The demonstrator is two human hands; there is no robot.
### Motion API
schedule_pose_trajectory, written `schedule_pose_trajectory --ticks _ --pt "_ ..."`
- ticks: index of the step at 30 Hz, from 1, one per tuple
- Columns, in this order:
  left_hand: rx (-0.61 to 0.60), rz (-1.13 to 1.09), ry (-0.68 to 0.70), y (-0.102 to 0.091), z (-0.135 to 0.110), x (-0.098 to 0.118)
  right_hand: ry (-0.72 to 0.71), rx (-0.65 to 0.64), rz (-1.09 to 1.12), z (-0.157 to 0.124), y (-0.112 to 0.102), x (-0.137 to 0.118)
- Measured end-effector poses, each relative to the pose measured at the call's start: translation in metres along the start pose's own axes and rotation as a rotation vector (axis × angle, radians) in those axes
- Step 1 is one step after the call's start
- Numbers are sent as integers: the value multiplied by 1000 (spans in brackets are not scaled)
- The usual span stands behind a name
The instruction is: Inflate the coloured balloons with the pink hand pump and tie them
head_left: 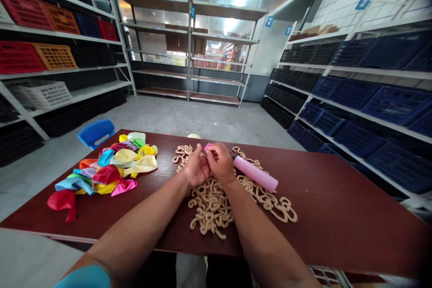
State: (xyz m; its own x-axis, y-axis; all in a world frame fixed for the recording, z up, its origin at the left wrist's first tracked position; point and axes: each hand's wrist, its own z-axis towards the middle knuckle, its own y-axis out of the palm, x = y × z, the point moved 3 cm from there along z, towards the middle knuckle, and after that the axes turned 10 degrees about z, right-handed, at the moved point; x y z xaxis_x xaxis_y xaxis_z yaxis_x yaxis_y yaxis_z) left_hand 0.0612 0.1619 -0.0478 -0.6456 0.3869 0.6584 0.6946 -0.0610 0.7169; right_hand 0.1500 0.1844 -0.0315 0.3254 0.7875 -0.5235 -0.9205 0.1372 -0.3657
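Note:
My right hand [221, 162] is closed in a pinch, and a small bit of a pink piece [208, 147] shows at its fingertips; the rest is covered by the fingers. Close against it, my left hand [197, 167] has its palm turned inward, the thumb raised and the fingers loosely curved, with nothing visible in it. Both hands are above a heap of beige, curly, rope-like pieces [212, 209]. A pink cylinder with a black end [256, 173], like a hand pump, lies on those pieces right of my right hand. Uninflated balloons [124, 156] in many colours are piled to the left.
The dark red-brown table [337, 207] spans the front. A blue chair [96, 133] stands beyond its far left side. Shelving with red and orange crates [56, 56] is at left, bare-looking racks [216, 78] behind, and dark blue crates [388, 101] at right.

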Motion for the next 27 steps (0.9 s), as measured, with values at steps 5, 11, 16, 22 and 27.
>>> schedule_pose_trajectory --ticks 5,11,16,22,27 --pt "-28 -71 110 -4 -1 3 -38 -106 -107 0 3 -8" --pt "23 -122 365 -31 12 22 -64 -161 -25 -2 9 -9" --pt "161 -219 431 -55 14 39 145 -31 -48 18 -14 9" --pt "108 -275 394 -70 12 48 370 -242 -335 21 -78 49" --pt "80 -310 373 -67 6 52 458 -445 -754 -27 -123 71"
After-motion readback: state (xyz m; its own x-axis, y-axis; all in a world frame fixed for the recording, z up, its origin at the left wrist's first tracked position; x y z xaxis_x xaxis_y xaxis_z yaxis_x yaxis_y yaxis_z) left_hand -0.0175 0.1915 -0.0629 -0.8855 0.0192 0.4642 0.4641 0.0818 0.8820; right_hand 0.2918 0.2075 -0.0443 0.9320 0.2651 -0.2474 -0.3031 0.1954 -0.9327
